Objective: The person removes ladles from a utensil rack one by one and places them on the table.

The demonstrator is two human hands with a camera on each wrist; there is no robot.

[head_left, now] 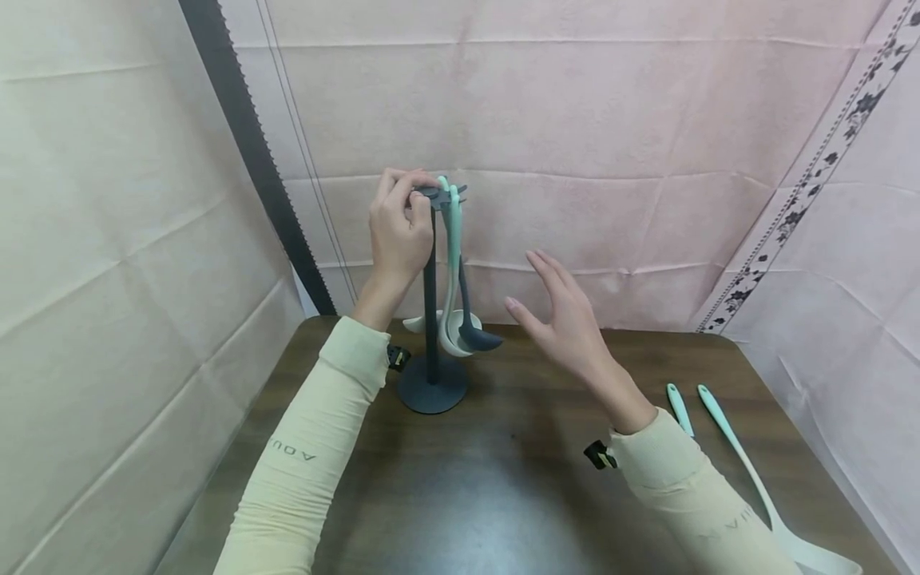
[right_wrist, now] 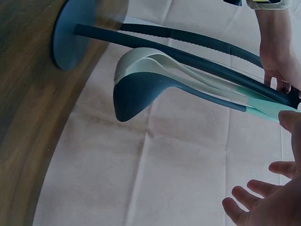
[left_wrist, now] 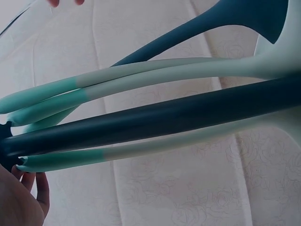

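Observation:
A dark grey utensil stand [head_left: 431,303] rises on a round base [head_left: 432,385] at the back of the wooden table [head_left: 503,495]. My left hand [head_left: 404,209] grips the stand's top hanger, fingers curled round it. From the hanger hang several utensils: pale ones with mint handles [head_left: 453,239] and a dark ladle [head_left: 476,335]. My right hand [head_left: 549,299] hovers open just right of them, touching nothing. In the left wrist view the pole [left_wrist: 164,117] and mint handles [left_wrist: 56,92] fill the frame. The right wrist view shows the ladle bowl [right_wrist: 141,94] and my open right hand [right_wrist: 263,207].
Two more pale utensils with mint handles lie on the table at the right, a shorter one [head_left: 679,409] partly under my sleeve and a long one [head_left: 747,471] reaching the front right corner. Pink cloth walls [head_left: 575,120] close in behind and on both sides.

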